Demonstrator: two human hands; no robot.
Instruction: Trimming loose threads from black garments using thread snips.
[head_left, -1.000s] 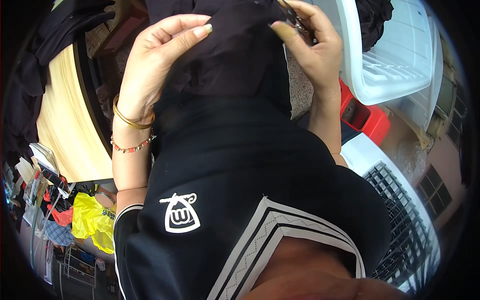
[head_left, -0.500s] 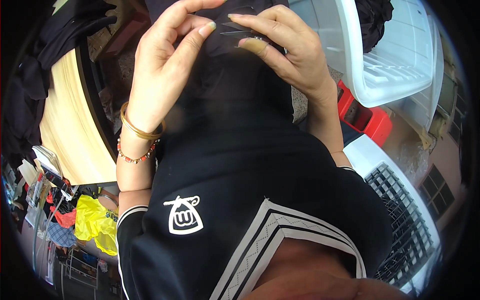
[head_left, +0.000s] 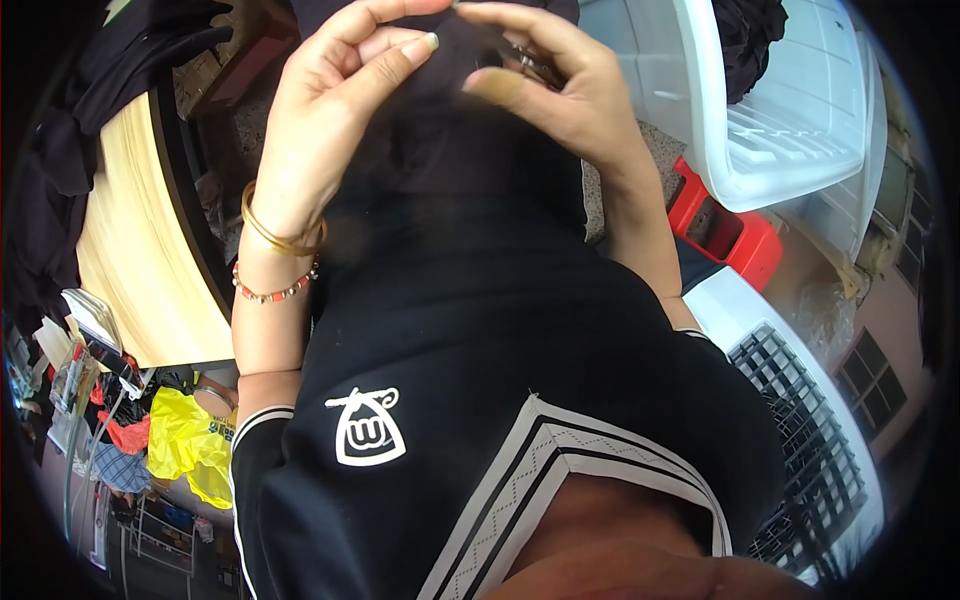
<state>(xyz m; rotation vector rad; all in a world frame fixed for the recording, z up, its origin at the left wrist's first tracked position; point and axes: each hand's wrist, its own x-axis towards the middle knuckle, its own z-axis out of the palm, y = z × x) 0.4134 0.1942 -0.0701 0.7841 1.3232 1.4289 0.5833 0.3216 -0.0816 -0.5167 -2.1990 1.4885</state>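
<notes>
My right hand [head_left: 570, 90] curls around small metal thread snips [head_left: 530, 62]; part of the metal shows between thumb and index finger, while the blades are hard to see. A tan covering wraps the thumb's tip. Opposite it, my left hand [head_left: 340, 90] has its fingers bent in a pinch, and its index fingertip meets my right index fingertip at the top edge. Whatever lies between those fingertips is too small to make out. Beneath both hands, dark cloth [head_left: 430, 150] spreads over my lap.
To the left stands a pale wooden tabletop [head_left: 140, 250] with dark garments [head_left: 60, 160] at its far end. A white plastic basket [head_left: 790, 170] holding dark cloth is at the right, beside a red stool [head_left: 750, 250]. A yellow bag [head_left: 190, 445] lies lower left.
The snips' blades, clearly seen pointing left before, have turned back into my right hand. My right index finger has moved up and left to meet my left index fingertip.
</notes>
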